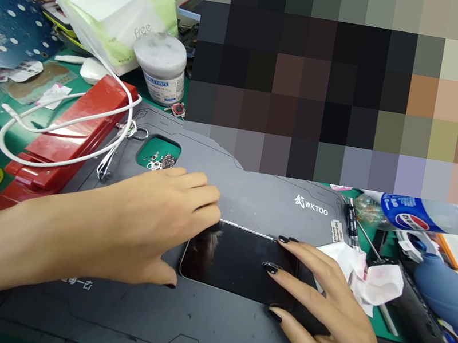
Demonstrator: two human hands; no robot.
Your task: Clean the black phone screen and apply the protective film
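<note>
A smartphone [236, 259] with a dark, glossy face lies flat on the grey work mat [229, 334]. My left hand [161, 213] arches over its far left corner. The fingers are bent and one fingertip touches the far edge, while the thumb stays apart, just off the left end. My right hand [333, 310] spans the phone's right part. Its thumb rests at the near edge, one finger presses on the dark face, and others reach the far edge. My right palm covers the phone's right end. A thin silver corner shows below that palm; what it belongs to is hidden.
A mat recess [159, 152] holds small metal parts. Left are a red clamp-like tool [85, 119], a white cable [62, 125] and tweezers [113, 150]. Behind stands a jar of paste [160, 71]. Right lie crumpled tissue [369, 275], a Pepsi bottle [417, 214] and a blue air blower [444, 292].
</note>
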